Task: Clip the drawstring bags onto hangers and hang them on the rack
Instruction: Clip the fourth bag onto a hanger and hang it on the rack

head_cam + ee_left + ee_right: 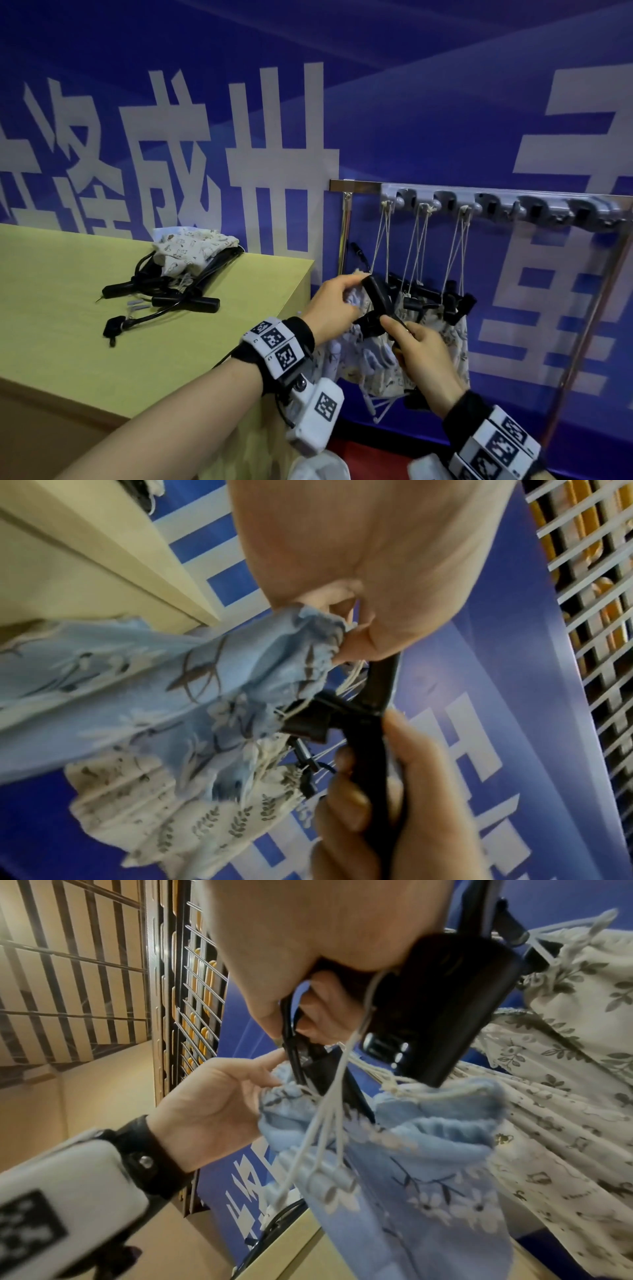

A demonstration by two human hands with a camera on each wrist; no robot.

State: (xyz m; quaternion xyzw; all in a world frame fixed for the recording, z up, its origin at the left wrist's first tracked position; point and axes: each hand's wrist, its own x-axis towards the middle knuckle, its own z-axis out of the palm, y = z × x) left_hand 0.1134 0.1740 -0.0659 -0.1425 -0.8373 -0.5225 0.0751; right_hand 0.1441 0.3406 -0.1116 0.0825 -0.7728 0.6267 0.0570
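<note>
While left hand (334, 301) pinches the blue bag (394, 1139) mouth and right hand (423, 349) fingers curl round the black hanger (378, 301) below the rack (496, 202), clipping is underway; next, likely seat fabric in the clip, then hang beside 3 hung bags.

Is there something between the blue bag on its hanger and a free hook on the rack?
Three bags already hang from the leftmost hooks, right behind the blue drawstring bag that both hands hold on a black hanger. The hooks further right on the rack look free; nothing visible blocks them.
</note>
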